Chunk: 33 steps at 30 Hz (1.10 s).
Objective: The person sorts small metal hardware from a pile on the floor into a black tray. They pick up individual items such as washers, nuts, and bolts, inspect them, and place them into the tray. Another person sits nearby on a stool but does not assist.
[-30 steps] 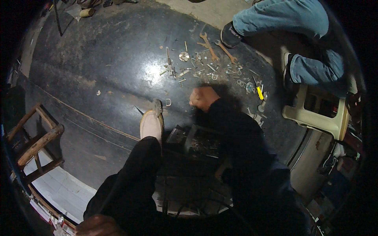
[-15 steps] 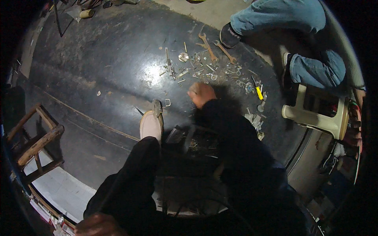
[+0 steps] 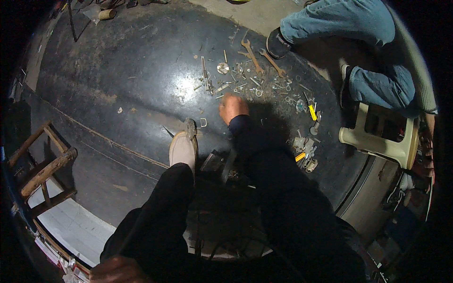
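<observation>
My right hand [image 3: 232, 107] is low over the dark floor sheet, at the near edge of scattered small metal parts [image 3: 243, 84]. Its fingers are curled together and point away from me; whatever they may pinch is hidden. Close by lie a slim metal bar [image 3: 205, 73], a round metal disc [image 3: 222, 68] and a small squarish metal ring [image 3: 203, 122]. My left hand [image 3: 120, 270] rests by my left knee at the lower edge, dark and partly cut off, its fingers unclear. A dull grey metal piece [image 3: 190, 128] sits at the tip of my pale shoe [image 3: 182, 152].
Two rusty open-end wrenches [image 3: 252, 56] lie beyond the parts, near a seated person's shoe [image 3: 277, 43]. A yellow-handled screwdriver [image 3: 312, 112] and a pile of metal pieces [image 3: 306, 150] are at right. A plastic stool [image 3: 377, 137] stands right, a wooden frame [image 3: 45, 172] left.
My right hand has shifted slightly left, its forearm with it. Beside the right-hand pile, a yellow piece the sleeve covered now shows. The whole view has moved a little; my left hand stays put.
</observation>
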Motion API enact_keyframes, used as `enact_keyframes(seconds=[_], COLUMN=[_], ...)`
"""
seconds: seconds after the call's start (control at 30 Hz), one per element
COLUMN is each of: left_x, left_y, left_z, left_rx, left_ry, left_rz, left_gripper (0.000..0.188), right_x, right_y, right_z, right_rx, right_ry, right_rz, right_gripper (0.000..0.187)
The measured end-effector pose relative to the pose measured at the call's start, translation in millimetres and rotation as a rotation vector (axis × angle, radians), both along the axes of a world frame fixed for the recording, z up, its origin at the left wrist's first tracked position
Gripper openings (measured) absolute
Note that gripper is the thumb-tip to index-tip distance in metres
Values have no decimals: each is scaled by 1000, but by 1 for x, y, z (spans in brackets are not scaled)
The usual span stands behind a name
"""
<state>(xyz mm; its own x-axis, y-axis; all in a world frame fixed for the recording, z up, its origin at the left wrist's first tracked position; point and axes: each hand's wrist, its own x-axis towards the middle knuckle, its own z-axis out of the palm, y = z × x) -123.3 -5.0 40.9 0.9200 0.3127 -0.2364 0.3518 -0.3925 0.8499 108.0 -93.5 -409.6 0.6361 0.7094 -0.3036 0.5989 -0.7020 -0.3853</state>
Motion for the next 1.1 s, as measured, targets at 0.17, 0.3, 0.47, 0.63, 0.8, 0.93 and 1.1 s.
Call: enact_keyframes(seconds=[0.17,0.3,0.47,0.63,0.8,0.93,1.1], left_x=[-1,-4,-7,-10,-20,-23,-13], left_y=[-1,-4,-15,-20,-18,-17,-10], left_z=[2,4,0,4,2,-5,4], left_rx=[1,-6,62,86,84,115,-47], left_ry=[1,-11,-35,-12,-63,-117,-18], left_rz=[-22,-14,84,108,59,47,-87], left_gripper=[14,16,21,20,17,15,15], right_x=[7,27,40,40,42,61,76], right_y=[-14,-41,-84,-113,-115,-102,-76], right_z=[-7,-7,41,103,91,45,1], right_rx=[102,126,41,-289,-242,34,82], right_ry=[-4,76,440,971,817,234,-54], right_rz=[54,35,-25,366,248,42,-197], right_gripper=[19,18,23,22,22,21,20])
